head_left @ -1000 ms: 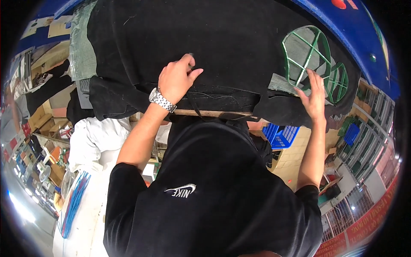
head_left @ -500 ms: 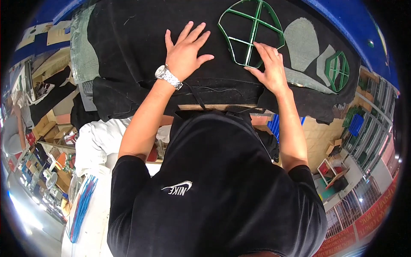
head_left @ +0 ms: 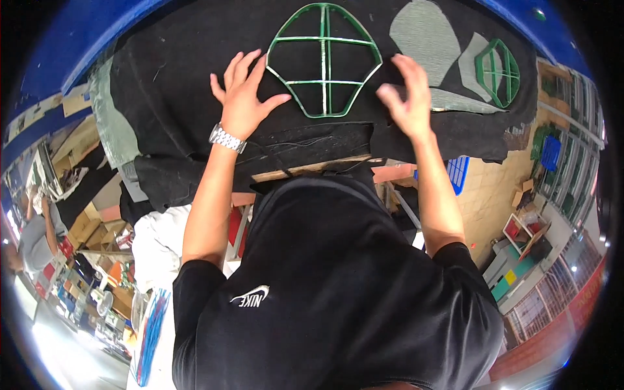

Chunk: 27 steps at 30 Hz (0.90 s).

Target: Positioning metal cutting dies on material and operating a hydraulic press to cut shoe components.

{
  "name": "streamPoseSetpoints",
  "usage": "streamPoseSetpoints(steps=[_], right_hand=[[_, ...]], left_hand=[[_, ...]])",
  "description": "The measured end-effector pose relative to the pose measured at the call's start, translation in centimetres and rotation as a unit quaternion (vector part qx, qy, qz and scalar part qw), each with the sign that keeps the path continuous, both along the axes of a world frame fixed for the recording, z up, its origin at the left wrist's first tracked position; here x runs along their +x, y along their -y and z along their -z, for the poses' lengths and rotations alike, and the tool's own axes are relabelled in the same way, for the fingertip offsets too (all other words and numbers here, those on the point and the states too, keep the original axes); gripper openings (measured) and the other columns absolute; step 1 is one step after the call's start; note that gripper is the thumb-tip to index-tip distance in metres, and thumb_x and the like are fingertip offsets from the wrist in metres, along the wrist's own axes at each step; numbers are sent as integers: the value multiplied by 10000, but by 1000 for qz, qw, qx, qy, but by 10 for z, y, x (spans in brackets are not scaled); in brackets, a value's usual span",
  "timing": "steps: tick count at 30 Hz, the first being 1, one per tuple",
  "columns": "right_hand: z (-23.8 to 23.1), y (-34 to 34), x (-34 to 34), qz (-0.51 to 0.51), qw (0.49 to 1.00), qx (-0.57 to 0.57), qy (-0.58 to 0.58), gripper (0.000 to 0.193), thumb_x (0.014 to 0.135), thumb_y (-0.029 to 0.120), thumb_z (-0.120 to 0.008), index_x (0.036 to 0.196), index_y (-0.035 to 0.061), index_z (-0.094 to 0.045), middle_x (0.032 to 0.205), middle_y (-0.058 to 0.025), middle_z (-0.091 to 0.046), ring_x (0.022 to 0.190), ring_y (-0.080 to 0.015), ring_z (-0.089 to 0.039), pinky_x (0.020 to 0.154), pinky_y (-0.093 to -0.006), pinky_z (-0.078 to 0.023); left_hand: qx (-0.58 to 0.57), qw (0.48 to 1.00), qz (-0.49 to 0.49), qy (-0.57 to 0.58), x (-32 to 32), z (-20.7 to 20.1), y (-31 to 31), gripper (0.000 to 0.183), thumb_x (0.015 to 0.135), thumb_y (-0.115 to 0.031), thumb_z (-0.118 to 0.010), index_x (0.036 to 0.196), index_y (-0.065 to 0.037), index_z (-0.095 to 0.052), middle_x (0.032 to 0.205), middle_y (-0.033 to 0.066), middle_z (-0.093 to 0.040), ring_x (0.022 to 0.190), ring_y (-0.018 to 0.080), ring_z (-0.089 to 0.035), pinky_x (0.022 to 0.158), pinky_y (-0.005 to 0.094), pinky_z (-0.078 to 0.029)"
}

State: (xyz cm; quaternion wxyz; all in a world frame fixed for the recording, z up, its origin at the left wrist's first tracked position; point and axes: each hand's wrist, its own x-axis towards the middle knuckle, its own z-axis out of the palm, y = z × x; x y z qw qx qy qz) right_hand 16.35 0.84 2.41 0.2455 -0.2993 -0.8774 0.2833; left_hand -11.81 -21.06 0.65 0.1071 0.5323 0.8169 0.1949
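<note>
A large green cutting die [head_left: 323,62], a rounded frame with cross bars, lies on a black sheet of material [head_left: 185,78]. At its left edge is my left hand [head_left: 242,94], fingers and thumb spread, its tips close to the frame; whether they touch is unclear. My right hand [head_left: 411,101] is off the die's right side, thumb and fingers apart with nothing between them. Right of that hand, a grey leaf-shaped area [head_left: 426,42] and narrower grey shapes show against the black. A smaller green cutting die [head_left: 497,73] lies at the far right of the sheet.
Blue frame parts [head_left: 97,62] curve around the work surface. White cloth [head_left: 159,244] and a bundle of blue cords [head_left: 153,331] are at lower left. Another person [head_left: 40,237] is at the far left. A blue crate [head_left: 459,174] stands on the floor at right.
The large die now appears further left and straighter. My right hand has let go of it and is apart. My left hand has come beside its left edge. The view has shifted too.
</note>
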Motion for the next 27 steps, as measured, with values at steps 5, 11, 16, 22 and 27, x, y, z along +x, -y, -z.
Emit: streamPoseSetpoints(steps=[5, 11, 16, 22, 27], right_hand=[[14, -98, -17, 204, 970, -9, 130, 351, 925, 323, -771, 1114, 29, -738, 901, -117, -728, 863, -251, -709, 818, -372, -543], [-38, -132, -96, 164, 952, -171, 196, 554, 893, 523, -713, 1155, 34, -722, 1238, -231, -689, 1234, -446, -594, 1021, -588, -457], [-8, -123, -132, 284, 919, -35, 270, 375, 948, 380, -691, 1073, 26, -704, 1158, -229, -703, 1128, -443, -651, 964, -568, -494], [-2, -157, -141, 274, 956, -11, 100, 311, 922, 298, -730, 872, -3, -670, 976, -260, -692, 955, -461, -655, 835, -521, -517], [2, -170, -115, 199, 970, 2, 143, 342, 902, 320, -755, 871, -8, -663, 989, -256, -690, 985, -448, -651, 841, -505, -515]], left_hand=[[8, 1000, -5, -16, 5, 4, -3, 864, 732, -569, -844, 1440, -148, -583, 1567, -1, -436, 1514, 270, -294, 1157, 716, -52], [8, 1000, -12, -23, 3, 7, -6, 878, 703, -576, -857, 1421, -145, -596, 1558, -12, -439, 1506, 272, -304, 1159, 715, -55], [7, 999, -18, -30, 6, 5, -8, 864, 708, -567, -854, 1424, -158, -595, 1559, -19, -438, 1509, 278, -297, 1151, 733, -71], [11, 999, -28, -26, 12, 10, -38, 835, 747, -552, -840, 1445, -176, -579, 1594, -7, -401, 1534, 279, -248, 1103, 805, -23], [26, 999, -14, -20, 9, 16, -45, 847, 769, -586, -818, 1459, -165, -568, 1614, -7, -385, 1548, 273, -224, 1119, 784, 26]])
